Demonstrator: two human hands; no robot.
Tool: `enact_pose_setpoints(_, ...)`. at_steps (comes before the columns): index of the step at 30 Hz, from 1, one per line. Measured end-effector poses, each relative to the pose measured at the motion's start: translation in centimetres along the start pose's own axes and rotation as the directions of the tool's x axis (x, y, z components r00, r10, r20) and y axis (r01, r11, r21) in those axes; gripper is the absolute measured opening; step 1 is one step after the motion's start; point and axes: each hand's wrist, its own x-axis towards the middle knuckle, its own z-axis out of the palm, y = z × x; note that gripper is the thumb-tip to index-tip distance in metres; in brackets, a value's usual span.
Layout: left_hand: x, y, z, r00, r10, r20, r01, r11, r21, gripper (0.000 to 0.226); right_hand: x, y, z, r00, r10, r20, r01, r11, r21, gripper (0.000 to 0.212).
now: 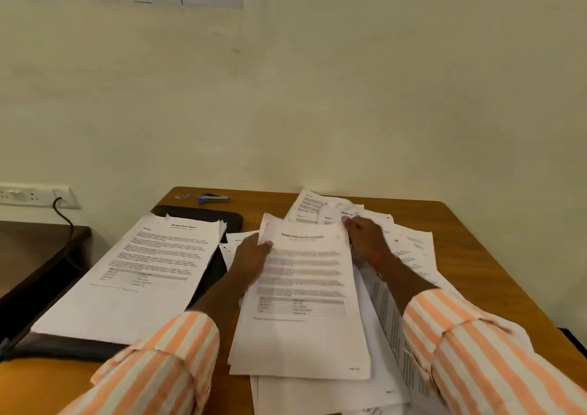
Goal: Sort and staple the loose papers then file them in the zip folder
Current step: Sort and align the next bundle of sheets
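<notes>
A thin set of printed papers (301, 303) lies in front of me on a loose spread of sheets (409, 249). My left hand (251, 259) grips the set at its upper left edge, thumb on top. My right hand (365, 236) pinches the top of a sheet at the set's upper right corner. A sorted stack of papers (143, 274) rests on the black zip folder (203, 217) at the left. A stapler (212, 198) with a blue end lies at the table's far edge.
The wooden table (470, 255) stands against a pale wall. A small metal item (182, 196) lies left of the stapler. A dark side table (31, 249) sits lower left, with a wall socket and black cable (60, 211) above it.
</notes>
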Motion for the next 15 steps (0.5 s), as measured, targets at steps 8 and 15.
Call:
enact_pose_setpoints(8,0.7,-1.9,0.2,0.998,0.054,-0.023,-0.056,0.996,-0.063,0.013,11.5,0.7,2.0,0.993,-0.099,-0.061,0.065,0.905,-0.420,0.013)
enact_pose_setpoints(15,2.0,-2.8,0.4,0.995,0.067,-0.080,-0.063,0.997,0.045,0.016,17.7,1.8,5.7,0.995,0.053,0.081,0.002,0.825,-0.565,0.047)
